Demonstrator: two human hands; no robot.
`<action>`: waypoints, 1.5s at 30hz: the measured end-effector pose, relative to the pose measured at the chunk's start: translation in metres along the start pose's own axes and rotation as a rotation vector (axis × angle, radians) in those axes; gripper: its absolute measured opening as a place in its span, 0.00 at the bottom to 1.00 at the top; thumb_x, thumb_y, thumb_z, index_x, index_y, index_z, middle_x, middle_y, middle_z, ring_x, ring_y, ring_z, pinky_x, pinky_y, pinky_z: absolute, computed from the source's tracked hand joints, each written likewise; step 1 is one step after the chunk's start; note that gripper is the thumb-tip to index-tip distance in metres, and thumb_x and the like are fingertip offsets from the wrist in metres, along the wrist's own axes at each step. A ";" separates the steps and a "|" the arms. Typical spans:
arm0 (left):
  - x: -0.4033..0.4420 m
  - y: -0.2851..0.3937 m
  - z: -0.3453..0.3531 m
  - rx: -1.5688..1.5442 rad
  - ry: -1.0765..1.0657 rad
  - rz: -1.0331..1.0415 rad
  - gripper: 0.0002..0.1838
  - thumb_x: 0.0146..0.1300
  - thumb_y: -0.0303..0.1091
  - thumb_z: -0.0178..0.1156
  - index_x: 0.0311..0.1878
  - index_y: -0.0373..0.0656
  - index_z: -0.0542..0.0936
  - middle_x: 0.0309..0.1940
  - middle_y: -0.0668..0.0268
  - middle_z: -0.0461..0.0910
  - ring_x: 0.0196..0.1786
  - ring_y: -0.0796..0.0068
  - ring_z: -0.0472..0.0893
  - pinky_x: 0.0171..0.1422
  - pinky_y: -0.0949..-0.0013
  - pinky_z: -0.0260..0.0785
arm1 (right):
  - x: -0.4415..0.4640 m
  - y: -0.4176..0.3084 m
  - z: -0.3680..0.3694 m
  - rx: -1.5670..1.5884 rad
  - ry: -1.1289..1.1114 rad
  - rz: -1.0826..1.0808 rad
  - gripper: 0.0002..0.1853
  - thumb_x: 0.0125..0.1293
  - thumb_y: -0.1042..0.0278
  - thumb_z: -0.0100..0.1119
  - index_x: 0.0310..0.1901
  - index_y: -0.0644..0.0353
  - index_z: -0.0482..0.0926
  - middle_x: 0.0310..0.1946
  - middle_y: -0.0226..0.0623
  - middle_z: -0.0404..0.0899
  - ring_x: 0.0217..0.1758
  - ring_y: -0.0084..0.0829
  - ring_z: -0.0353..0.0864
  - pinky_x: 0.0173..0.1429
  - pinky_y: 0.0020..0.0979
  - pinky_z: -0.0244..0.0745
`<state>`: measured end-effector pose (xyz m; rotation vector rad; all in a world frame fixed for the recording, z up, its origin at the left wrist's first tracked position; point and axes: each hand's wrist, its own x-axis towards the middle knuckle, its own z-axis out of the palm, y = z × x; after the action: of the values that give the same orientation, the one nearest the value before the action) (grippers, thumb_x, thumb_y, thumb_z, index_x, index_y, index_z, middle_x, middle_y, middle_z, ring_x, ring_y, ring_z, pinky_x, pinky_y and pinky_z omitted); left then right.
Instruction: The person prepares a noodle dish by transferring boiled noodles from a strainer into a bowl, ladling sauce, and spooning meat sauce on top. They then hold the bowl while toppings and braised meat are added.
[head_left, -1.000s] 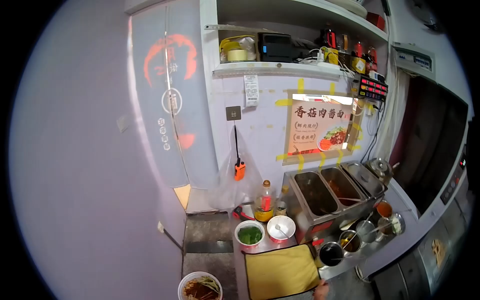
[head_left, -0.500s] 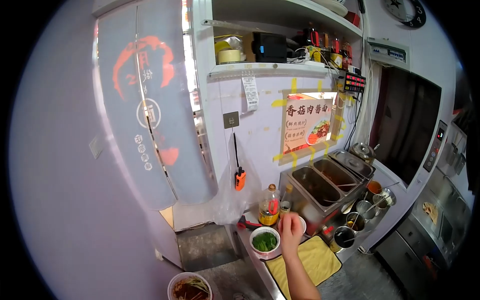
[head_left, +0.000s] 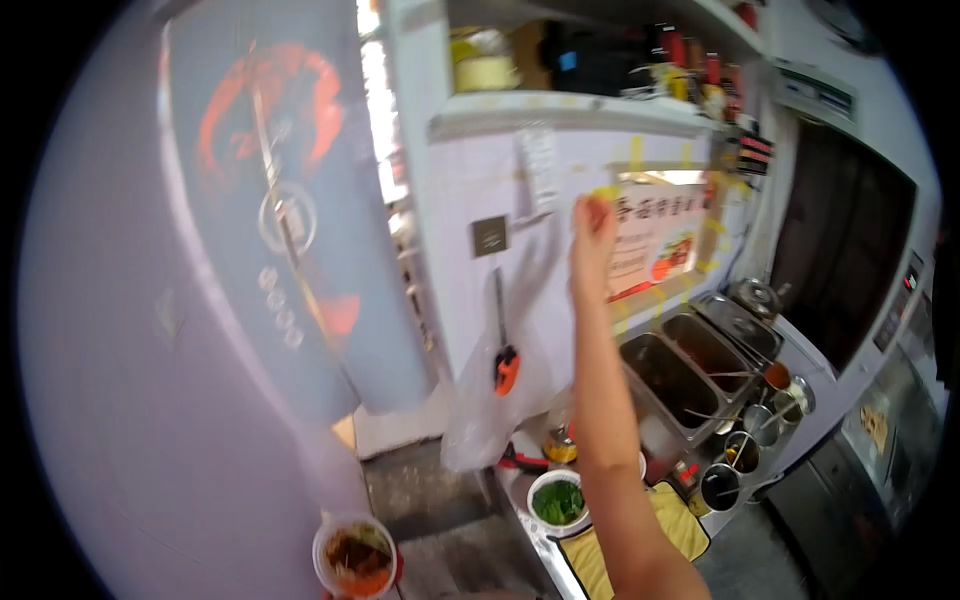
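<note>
At the lower left, a white round bowl holds food in reddish-brown sauce with pale shreds. My left hand grips this bowl; only bits of fingers show at its rim. My right hand is raised in front of the wall, overlapping the left edge of the food poster. Its fingers are blurred but look curled together; anything inside them is hidden. Left of that hand hangs a paper receipt, apart from it. Below, beside my forearm, a white bowl of green leaves stands on the counter.
A yellow cloth lies on the counter, with a partly hidden bottle behind the greens. Steel food wells and several ladle pots stand to the right. An orange walkie-talkie hangs by a plastic bag.
My right hand has risen from above the counter to the height of the poster. The bowl in my left hand has moved slightly left and up. The camera view has shifted and blurred.
</note>
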<state>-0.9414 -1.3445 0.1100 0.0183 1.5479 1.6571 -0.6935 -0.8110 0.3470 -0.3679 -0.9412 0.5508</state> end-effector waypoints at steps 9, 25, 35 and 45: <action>0.103 0.045 0.040 -0.080 -0.097 0.001 0.23 0.57 0.20 0.41 0.58 0.41 0.65 0.48 0.55 0.75 0.32 0.59 0.84 0.13 0.82 0.53 | -0.061 -0.030 0.054 0.405 -0.022 0.336 0.14 0.64 0.65 0.58 0.46 0.62 0.71 0.32 0.28 0.74 0.32 0.19 0.70 0.36 0.22 0.66; 0.318 0.220 0.110 0.078 -0.308 -0.077 0.27 0.56 0.19 0.46 0.62 0.36 0.62 0.43 0.51 0.77 0.26 0.59 0.83 0.09 0.81 0.57 | -0.251 0.200 0.311 0.095 -1.083 0.605 0.05 0.59 0.75 0.50 0.35 0.63 0.75 0.52 0.39 0.71 0.50 0.27 0.72 0.52 0.28 0.70; 0.297 0.217 0.110 0.080 -0.289 -0.158 0.28 0.55 0.18 0.44 0.63 0.35 0.61 0.43 0.49 0.77 0.26 0.59 0.84 0.08 0.83 0.56 | -0.177 0.129 0.243 -0.104 -0.331 0.489 0.04 0.57 0.78 0.51 0.34 0.65 0.74 0.61 0.45 0.64 0.59 0.37 0.69 0.60 0.34 0.65; 0.286 0.188 0.085 -0.044 -0.128 -0.105 0.27 0.56 0.19 0.43 0.62 0.37 0.62 0.45 0.52 0.77 0.25 0.58 0.83 0.06 0.82 0.54 | -0.099 0.038 0.174 -0.360 -0.239 0.007 0.04 0.58 0.74 0.48 0.26 0.61 0.70 0.60 0.52 0.66 0.62 0.40 0.67 0.66 0.36 0.56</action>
<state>-1.1828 -1.0894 0.1383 0.0190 1.3924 1.5762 -0.8962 -0.8279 0.3568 -0.6386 -1.2751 0.4361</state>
